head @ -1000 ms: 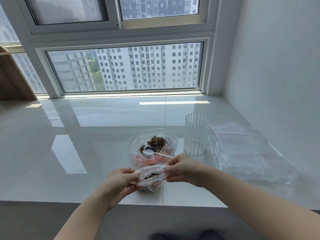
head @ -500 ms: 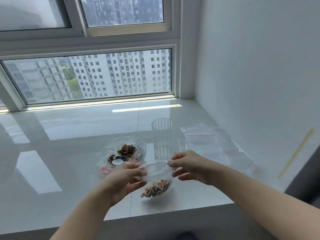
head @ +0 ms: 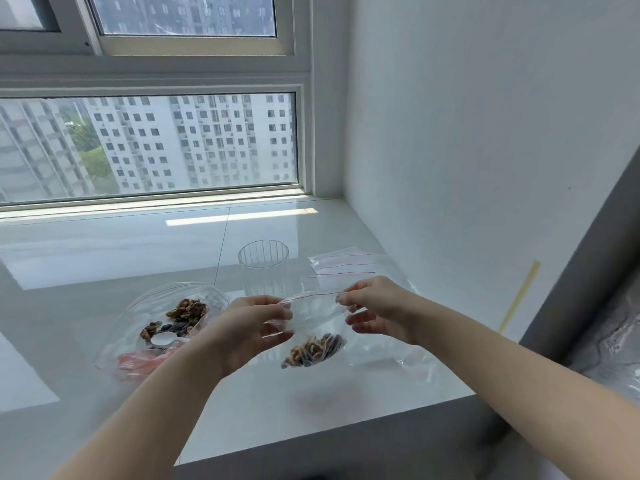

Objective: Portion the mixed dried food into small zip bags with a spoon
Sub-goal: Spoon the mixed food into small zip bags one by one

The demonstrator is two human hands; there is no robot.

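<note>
A person holds a small clear plastic zip bag with a red seal line (head: 313,315) up above the glossy white bench (head: 104,244), both hands at its top edge. The left hand (head: 249,327) pinches the left end of the seal between thumb and fingertips, and the right hand (head: 375,308) pinches the right end, so the red strip runs taut between them. A brown and dark portion of mixed dried food (head: 313,351) sits bunched in the hanging bottom of the bag, clear of the bench, with a soft shadow beneath it. To the left, on the bench, lies a larger open clear plastic bag of nuts and dark dried fruit (head: 180,317), with a small white plastic spoon (head: 164,339) resting inside it on the food. Behind the hands stands an upright clear ribbed drinking glass (head: 264,268), and just to its right, near the white wall (head: 485,133), lies a flat stack of empty clear zip bags with red seal lines (head: 346,266)
</note>
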